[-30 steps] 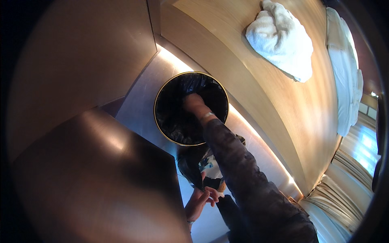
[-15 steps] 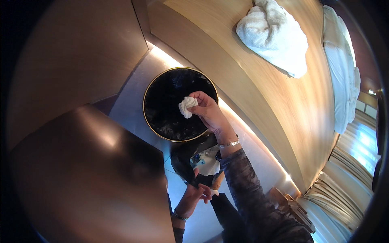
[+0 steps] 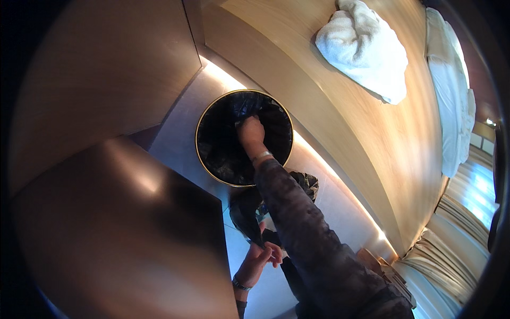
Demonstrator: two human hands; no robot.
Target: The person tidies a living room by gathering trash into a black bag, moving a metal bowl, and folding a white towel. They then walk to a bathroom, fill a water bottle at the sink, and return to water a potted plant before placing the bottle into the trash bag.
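My right hand [image 3: 251,132] reaches down inside a round bin [image 3: 197,151] with a gold rim and a black liner [image 3: 220,154]. Its fingers are closed; what they hold, if anything, is hidden from above. Below the bin, my left hand [image 3: 259,261] pinches the edge of a black trash bag [image 3: 245,212], thumb on the inside and some fingers loosely curled outside. The bag hangs open, with some pale rubbish showing in its mouth. My right forearm covers much of the bag.
A dark brown glossy surface [image 3: 122,228] fills the lower left. Along the right runs a light wood bench [image 3: 340,133] with a strip light under it, bearing a crumpled white towel [image 3: 366,53]. Curtains [image 3: 446,239] and a wooden object [image 3: 380,266] lie lower right.
My right hand has gone from above the bin down into it; the crumpled white tissue it held is out of sight. My left hand stays at the bag.
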